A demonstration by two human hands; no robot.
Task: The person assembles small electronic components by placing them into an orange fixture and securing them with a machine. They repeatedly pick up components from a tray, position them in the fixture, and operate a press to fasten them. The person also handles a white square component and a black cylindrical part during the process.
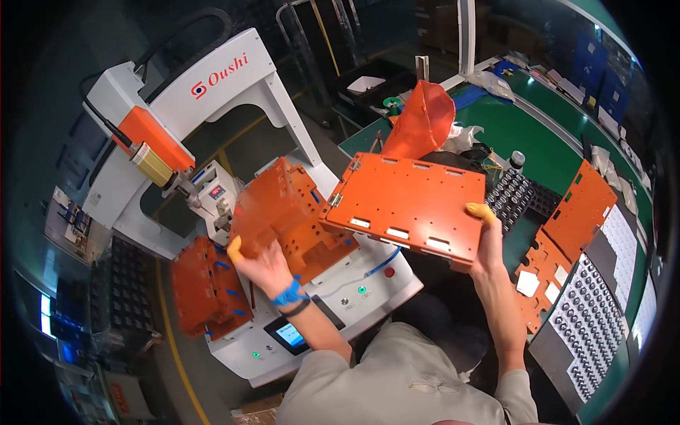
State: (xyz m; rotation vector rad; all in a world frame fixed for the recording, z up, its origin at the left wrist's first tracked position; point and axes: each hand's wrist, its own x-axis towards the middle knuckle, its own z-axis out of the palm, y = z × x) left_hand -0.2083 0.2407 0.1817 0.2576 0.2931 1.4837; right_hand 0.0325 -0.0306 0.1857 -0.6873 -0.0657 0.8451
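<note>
My right hand, with a yellow cover on the thumb, grips the right edge of a flat orange hinged fixture. It holds that fixture raised and tilted over the machine's right side. At the lower edge of a blurred, half-raised orange fixture lid is my left hand. Its yellow-covered thumb and bent fingers close on that edge; the fingertips are partly smeared. Under the lid lies an orange perforated base on the white machine. A blue band circles my left wrist.
A white gantry machine carries a soldering-like head above. Another orange fixture sits at its left. On the right, a green bench bears an open orange fixture, black trays and a sheet of small round parts.
</note>
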